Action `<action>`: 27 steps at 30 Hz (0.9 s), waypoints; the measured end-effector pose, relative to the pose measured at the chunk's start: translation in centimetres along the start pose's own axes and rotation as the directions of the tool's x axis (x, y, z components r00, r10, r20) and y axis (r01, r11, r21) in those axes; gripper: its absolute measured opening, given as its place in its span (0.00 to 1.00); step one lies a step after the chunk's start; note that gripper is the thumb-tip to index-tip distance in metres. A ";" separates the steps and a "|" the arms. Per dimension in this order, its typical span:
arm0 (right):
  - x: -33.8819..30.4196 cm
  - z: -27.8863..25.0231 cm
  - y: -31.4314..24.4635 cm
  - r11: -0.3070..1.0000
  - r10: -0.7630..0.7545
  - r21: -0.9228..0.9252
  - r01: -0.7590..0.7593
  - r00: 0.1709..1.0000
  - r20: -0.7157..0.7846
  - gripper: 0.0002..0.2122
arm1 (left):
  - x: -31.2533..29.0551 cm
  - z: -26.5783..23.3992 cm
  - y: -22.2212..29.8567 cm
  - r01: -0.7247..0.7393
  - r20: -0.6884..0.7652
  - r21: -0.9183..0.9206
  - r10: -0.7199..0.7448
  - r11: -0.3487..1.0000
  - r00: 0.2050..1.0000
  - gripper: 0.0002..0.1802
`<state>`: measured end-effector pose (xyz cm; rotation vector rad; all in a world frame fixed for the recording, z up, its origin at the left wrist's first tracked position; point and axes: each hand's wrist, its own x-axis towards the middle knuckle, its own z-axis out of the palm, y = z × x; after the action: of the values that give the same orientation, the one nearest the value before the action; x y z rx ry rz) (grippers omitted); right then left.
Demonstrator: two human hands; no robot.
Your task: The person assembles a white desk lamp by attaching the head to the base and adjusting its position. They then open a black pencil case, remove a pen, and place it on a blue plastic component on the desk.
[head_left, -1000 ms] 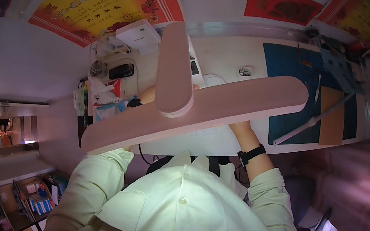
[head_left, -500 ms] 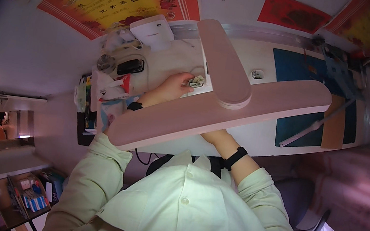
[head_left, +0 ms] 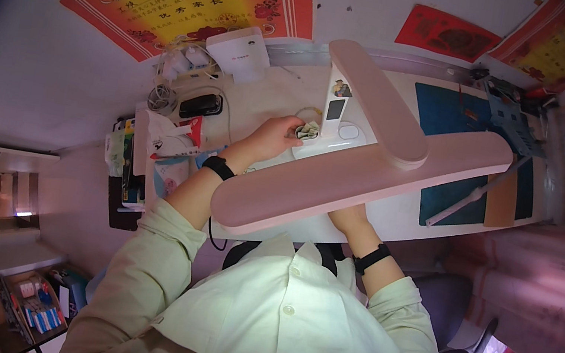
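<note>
My left hand (head_left: 275,139) reaches over the white desk, a black band on its wrist. Its thumb and fingers close around a small round bundle of crumpled, pale green and white paper-like pieces (head_left: 308,131), beside the white lamp base (head_left: 338,141). Whether a cup surrounds the pieces is hard to tell. Above both hands spreads a pink desk lamp (head_left: 364,187) with a long bar-shaped head. My right hand (head_left: 348,217) is at the near edge of the desk, partly under the lamp head, which hides its fingers. It also has a black wristband.
At the back left stand a white box (head_left: 238,54), coiled cables (head_left: 162,98) and a black case (head_left: 201,105). A red-and-white packet (head_left: 179,139) lies left of my forearm. A teal mat (head_left: 452,116) with a brown board (head_left: 503,196) and a ruler-like strip (head_left: 471,202) covers the right.
The lamp head appears farther right, uncovering its stem, base and more of my left forearm. My left hand stays at the crumpled pieces. A small round item behind the lamp is now hidden.
</note>
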<state>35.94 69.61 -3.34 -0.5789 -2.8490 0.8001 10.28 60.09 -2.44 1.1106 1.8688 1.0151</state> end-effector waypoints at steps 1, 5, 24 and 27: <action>0.1 0.1 -0.1 0.999 0.037 0.004 -0.037 0.999 0.013 0.12 | 0.0 0.0 -0.1 0.023 0.001 -0.014 -0.023 1.000 1.000 0.23; 0.5 0.2 0.0 0.995 0.044 0.087 -0.043 0.999 -0.010 0.12 | 0.1 0.1 -0.6 -0.009 -0.005 -0.083 0.009 0.997 1.000 0.24; 1.0 -1.3 1.8 0.971 -0.193 -0.137 0.195 0.981 0.024 0.11 | -0.1 0.7 -0.1 0.011 -0.057 -0.018 -0.012 1.000 0.998 0.24; 1.1 -2.0 1.8 0.976 -0.159 -0.132 0.173 0.981 0.108 0.11 | -0.2 1.0 -0.3 0.043 -0.081 -0.016 -0.045 0.999 0.996 0.25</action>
<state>35.96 72.37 -2.59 -0.3181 -3.0109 0.6195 11.13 60.10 -3.06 1.0293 1.9384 1.0610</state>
